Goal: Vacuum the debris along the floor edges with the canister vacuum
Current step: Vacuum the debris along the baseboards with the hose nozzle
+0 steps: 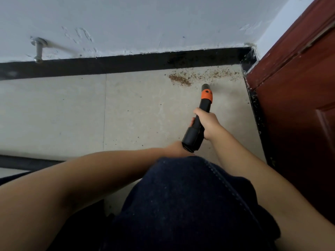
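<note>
just beyond the right hand (206, 124), which grips the vacuum nozzle (201, 113) pointing away at the skirting, the debris (180, 80) lies ahead and slightly left; left hand hidden, grip unclear.

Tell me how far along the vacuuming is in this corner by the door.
Done: the floor tiles nearer the person look mostly free of debris. In hand: the right hand grips the vacuum nozzle, its tip just short of the brown debris. Left: that dense patch and the crumbs scattered along the black baseboard toward the door.
</note>
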The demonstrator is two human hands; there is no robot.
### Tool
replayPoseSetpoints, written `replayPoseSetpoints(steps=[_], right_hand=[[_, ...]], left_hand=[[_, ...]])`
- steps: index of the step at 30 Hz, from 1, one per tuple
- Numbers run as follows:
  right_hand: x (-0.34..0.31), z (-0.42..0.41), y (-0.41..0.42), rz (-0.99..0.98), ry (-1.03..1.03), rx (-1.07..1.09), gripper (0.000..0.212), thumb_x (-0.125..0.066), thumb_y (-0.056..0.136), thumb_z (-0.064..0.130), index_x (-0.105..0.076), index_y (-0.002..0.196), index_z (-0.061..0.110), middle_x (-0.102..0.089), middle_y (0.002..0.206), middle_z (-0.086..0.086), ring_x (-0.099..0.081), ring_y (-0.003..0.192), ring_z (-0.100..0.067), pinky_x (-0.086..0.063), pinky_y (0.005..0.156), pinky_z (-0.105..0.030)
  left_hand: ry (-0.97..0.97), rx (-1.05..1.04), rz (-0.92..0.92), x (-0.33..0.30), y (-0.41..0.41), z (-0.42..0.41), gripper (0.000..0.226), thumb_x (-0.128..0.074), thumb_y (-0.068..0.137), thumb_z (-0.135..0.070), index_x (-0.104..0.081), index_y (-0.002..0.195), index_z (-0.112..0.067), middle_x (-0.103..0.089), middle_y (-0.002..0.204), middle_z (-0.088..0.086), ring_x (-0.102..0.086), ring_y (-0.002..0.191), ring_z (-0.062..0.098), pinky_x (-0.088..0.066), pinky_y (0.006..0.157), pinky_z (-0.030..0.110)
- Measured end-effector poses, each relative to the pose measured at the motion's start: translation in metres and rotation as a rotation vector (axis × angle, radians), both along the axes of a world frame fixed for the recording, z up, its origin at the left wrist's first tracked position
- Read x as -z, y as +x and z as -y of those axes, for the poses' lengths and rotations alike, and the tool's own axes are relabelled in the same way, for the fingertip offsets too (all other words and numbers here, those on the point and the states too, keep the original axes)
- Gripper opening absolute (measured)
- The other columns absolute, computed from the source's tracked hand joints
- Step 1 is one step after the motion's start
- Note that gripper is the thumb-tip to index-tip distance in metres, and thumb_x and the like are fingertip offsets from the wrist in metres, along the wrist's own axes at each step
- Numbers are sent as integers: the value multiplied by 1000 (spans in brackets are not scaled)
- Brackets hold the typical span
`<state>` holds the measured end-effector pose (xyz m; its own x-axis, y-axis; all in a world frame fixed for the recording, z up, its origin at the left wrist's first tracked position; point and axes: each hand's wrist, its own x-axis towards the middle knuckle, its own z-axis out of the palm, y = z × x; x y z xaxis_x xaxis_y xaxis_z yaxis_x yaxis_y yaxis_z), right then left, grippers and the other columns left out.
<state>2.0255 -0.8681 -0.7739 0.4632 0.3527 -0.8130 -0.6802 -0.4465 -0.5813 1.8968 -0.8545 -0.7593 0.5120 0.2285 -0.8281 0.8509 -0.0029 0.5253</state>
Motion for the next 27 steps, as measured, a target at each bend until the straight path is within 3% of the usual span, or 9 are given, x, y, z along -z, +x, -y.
replayPoseSetpoints(steps=[1,3,6,10,12,15,20,23,27], right_hand=[[0,-5,2,1,-2,-20,13,-55,84,5,-43,80,8,-50,53,-6,-48,37,-18,-46,46,-26],[2,-11,-2,-5,0,-71,13,-54,84,5,-43,79,8,-50,47,-5,-48,35,-18,-46,45,-25],[8,-14,-20,-12,5,-189,12,-54,84,7,-43,78,9,-50,42,-4,-48,35,-18,-47,46,-25],[11,-17,-36,-10,28,-282,11,-52,85,8,-44,79,9,-52,41,-3,-48,37,-18,-49,50,-27],[10,-22,-37,-25,39,-277,10,-53,85,8,-44,81,9,-52,42,-4,-48,36,-18,-49,48,-25],[11,-26,-31,-26,35,-204,11,-54,85,7,-43,84,8,-51,45,-4,-48,36,-17,-48,47,-25],[14,-12,-4,28,2,4,13,-53,84,4,-42,80,9,-49,51,-5,-47,36,-17,-46,47,-25],[17,-4,18,83,-25,70,12,-53,84,5,-42,78,9,-49,49,-5,-48,35,-18,-47,47,-23],[20,-7,36,89,-39,73,12,-54,83,6,-43,77,9,-49,41,-3,-48,34,-17,-47,47,-24]], left_hand=[[-51,-41,33,1,-1,-3,5,-62,87,-12,-58,91,-13,-49,70,-3,-50,62,11,-46,65,24],[-128,-81,58,6,-5,-2,17,-64,84,-10,-50,77,-18,-51,70,0,-51,57,10,-47,55,20],[-164,-115,50,15,-21,4,20,-62,83,-8,-49,76,-20,-49,72,1,-52,65,15,-48,66,26],[-119,-167,19,30,-38,7,23,-62,81,-8,-47,69,-21,-47,68,-1,-48,63,14,-41,59,22],[-117,-194,16,31,-40,3,20,-64,81,-11,-49,69,-18,-51,66,0,-50,59,15,-44,58,23],[-107,-180,17,32,-37,-5,17,-66,81,-16,-51,73,-17,-56,64,0,-50,49,11,-42,42,16],[-124,-80,84,31,-10,-11,13,-65,82,-16,-53,86,-17,-56,69,0,-52,55,11,-47,48,18],[-130,-68,107,32,12,-10,21,-66,82,-16,-52,98,-13,-56,68,1,-53,56,12,-47,51,20],[-124,-119,124,35,27,-5,22,-68,80,-18,-53,96,-14,-57,69,1,-53,57,13,-48,53,22]])
